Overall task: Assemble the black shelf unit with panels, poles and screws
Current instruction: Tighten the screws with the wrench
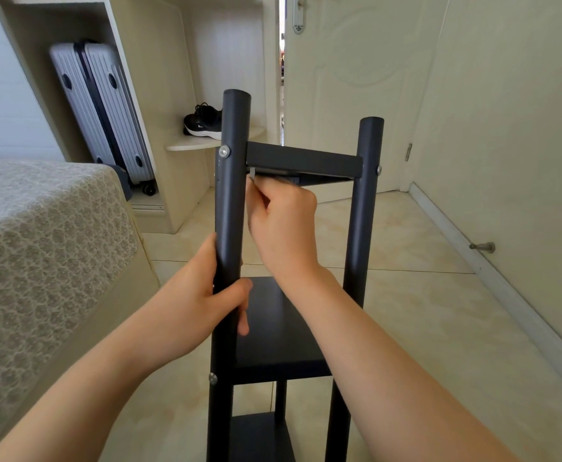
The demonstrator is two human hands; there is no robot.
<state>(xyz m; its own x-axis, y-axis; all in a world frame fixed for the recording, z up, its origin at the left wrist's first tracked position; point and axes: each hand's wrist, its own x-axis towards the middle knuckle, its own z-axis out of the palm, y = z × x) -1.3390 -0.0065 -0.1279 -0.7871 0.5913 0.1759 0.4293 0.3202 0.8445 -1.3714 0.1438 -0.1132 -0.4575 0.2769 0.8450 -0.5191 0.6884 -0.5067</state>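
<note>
The black shelf unit stands upright on the floor in front of me. My left hand (pixel 221 296) grips the near left pole (pixel 231 201) about halfway up. The top panel (pixel 301 160) spans between this pole and the right pole (pixel 362 208), with a silver screw head (pixel 224 151) on the left pole at its level and another screw (pixel 378 169) on the right pole. My right hand (pixel 281 218) is curled just under the top panel's left corner, pinching a small grey metal piece (pixel 252 173), possibly a hex key. A middle panel (pixel 274 328) and a lower panel (pixel 259 435) sit below.
A bed with a patterned cover (pixel 39 248) fills the left. Behind stand a grey suitcase (pixel 103 105) in a wardrobe niche, black sneakers (pixel 204 123) on a corner shelf, and a door (pixel 349 78) slightly ajar. A wall with a door stop (pixel 482 247) runs along the right.
</note>
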